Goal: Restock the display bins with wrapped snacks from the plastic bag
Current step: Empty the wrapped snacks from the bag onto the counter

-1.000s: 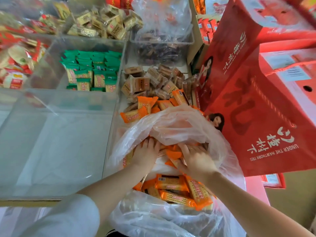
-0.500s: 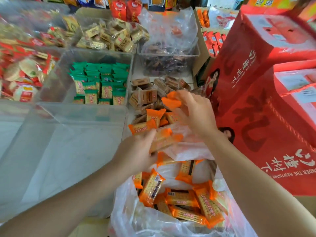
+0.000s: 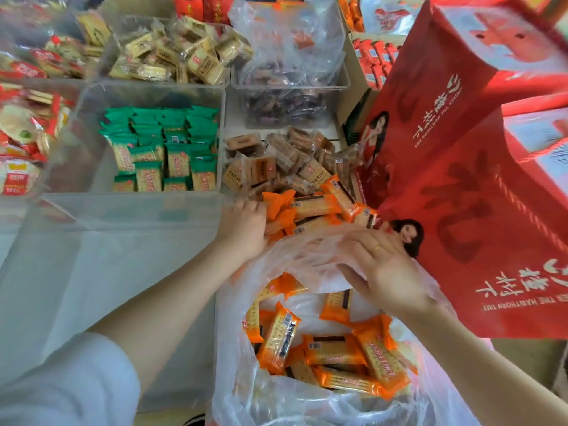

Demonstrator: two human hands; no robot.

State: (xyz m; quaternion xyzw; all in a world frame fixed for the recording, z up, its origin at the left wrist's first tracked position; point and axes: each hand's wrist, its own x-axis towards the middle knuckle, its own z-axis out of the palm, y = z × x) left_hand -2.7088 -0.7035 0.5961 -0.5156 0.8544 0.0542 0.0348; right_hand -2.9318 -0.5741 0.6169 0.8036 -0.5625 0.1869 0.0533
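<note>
Taking the plastic bag [image 3: 307,395] at the bottom centre as the landmark: far to its upper left lie red-wrapped snacks [image 3: 21,142], then a clear bin of green-wrapped crackers [image 3: 163,152], with an empty clear bin [image 3: 123,216] just below that, directly left of the bag. The left hand [image 3: 246,229] sits just above the bag's upper left rim, knuckles up, fingers curled down against the pile of orange-wrapped snacks [image 3: 310,207] in the display bin beyond the bag; whether it grips a packet I cannot tell. Behind that pile lie brown-wrapped snacks [image 3: 276,161]. Inside the bag lie more orange packets [image 3: 335,352], loose at its bottom. The right hand [image 3: 378,269] rests on the bag's upper right rim, fingers spread and slightly bent, pressing the film down. Right of the bag stand red gift boxes [image 3: 491,210].
</note>
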